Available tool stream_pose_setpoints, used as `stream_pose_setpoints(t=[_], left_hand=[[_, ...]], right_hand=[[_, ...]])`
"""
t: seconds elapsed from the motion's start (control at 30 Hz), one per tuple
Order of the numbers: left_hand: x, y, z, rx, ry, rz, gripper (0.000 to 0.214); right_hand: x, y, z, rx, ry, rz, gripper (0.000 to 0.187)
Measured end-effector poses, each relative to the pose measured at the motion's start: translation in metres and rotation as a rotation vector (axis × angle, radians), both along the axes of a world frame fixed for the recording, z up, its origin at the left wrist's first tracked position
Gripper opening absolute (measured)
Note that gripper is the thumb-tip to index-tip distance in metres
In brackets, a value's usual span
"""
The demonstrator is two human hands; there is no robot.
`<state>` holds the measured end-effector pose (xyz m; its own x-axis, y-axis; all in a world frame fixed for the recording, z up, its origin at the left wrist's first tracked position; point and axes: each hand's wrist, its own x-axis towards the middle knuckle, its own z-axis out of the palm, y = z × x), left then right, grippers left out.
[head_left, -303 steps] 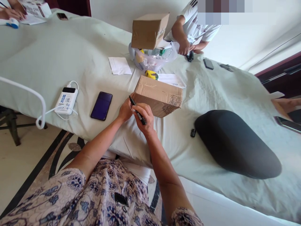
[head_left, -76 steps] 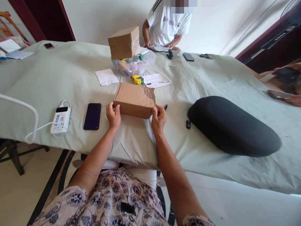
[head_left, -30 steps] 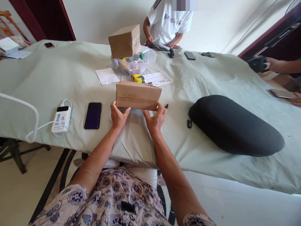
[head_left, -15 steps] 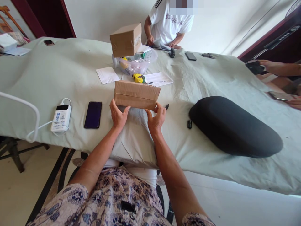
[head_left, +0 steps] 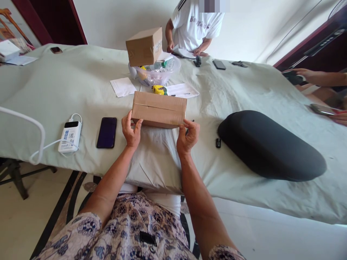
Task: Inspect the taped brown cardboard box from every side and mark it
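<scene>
A closed brown cardboard box [head_left: 159,108] is in front of me on the cloth-covered table, its seamed top face and part of its near side showing. My left hand [head_left: 132,129] is at its near left corner, thumb against the near side and fingers round the left end. At the near right corner, my right hand [head_left: 188,135] has thumb and fingertips closed on the edge. The underside of the box is hidden. Just behind it lie a yellow tape measure [head_left: 159,90] and a white paper [head_left: 183,90]. A dark pen, partly hidden, is by my right fingers.
Left of the box are a phone [head_left: 106,132] and a white power bank [head_left: 70,136] with a cable. A black padded seat [head_left: 271,144] and a small black cap-like piece [head_left: 218,143] are at right. Behind, another box [head_left: 143,47] rests on a plastic basin [head_left: 159,77]. Two other people are at the table.
The box has tipped so its top face shows wider and its near side comes into view. My hands have moved apart to its two near corners. The person opposite has shifted a paper.
</scene>
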<state>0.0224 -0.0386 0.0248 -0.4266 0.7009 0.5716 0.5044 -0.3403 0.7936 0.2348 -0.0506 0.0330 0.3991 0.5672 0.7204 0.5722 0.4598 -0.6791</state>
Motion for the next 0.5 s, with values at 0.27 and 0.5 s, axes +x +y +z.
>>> stream_pose_setpoints(t=[0.27,0.5], left_hand=[[0.0018,-0.0017,0.0022,0.105,-0.073,-0.004,0.063],[0.0005,0.0052,-0.0043,0.088,-0.296,-0.017,0.04]], right_hand=[[-0.0026,0.0022,-0.0049,0.055,0.16,0.105,0.027],[-0.0096,-0.0044,-0.001,-0.054,0.302,0.273,0.049]])
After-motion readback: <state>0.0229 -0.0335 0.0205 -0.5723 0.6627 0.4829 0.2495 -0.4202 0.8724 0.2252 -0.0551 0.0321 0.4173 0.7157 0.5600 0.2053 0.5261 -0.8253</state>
